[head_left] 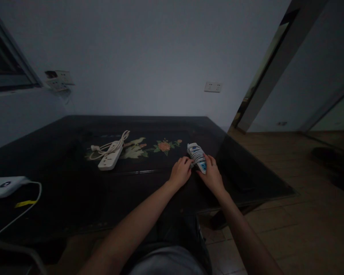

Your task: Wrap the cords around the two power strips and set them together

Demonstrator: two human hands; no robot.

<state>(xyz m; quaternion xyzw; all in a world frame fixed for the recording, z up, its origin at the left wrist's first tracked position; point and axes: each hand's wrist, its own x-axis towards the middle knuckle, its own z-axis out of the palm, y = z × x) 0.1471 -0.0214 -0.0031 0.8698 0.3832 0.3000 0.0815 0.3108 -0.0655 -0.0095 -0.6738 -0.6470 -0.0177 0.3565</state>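
Note:
A white and blue pack with striped markings lies on the dark table, right of its middle. My right hand grips the pack's near end with curled fingers. My left hand rests just to the left of the pack, fingers curled, its fingertips touching the pack's near left edge. What the pack contains is too dim to tell.
A white power strip with a coiled cord lies at mid table beside a painted flower pattern. A white box with a cable sits at the left edge. Wall sockets are behind. Wooden floor lies to the right.

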